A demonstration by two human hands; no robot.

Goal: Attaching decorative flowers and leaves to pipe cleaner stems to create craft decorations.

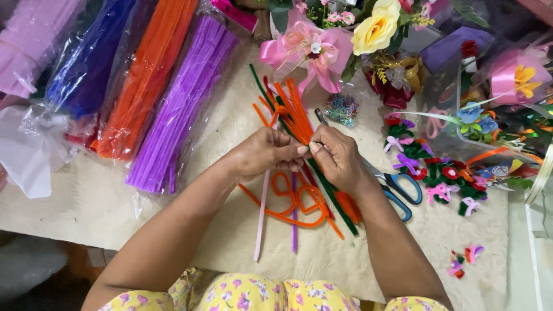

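A thin pale pink pipe cleaner [262,210] is being held at its upper end between both hands near the middle of the worktop [86,201]. The left hand [266,152] is being closed around it, with the thumb and the fingers pinched together. The right hand [337,158] is also being closed in a pinch, its fingertips touching those of the left hand. The long free end is hanging toward 6 o'clock and is lying over the orange pipe cleaner loops [296,201] and beside a purple pipe cleaner [294,230].

Several risks are being judged here. The free end could be caught in the orange loops when the stem is being twisted, so these loops could be dragged out of shape. The pinch is very small, so the stem could be slipped out, and its wire tip could be pricking a finger. The blue-handled scissors [397,187] are lying just beside the right wrist, at 3 o'clock; they could be pushed against the small finished flowers [443,178] by a movement of the forearm.
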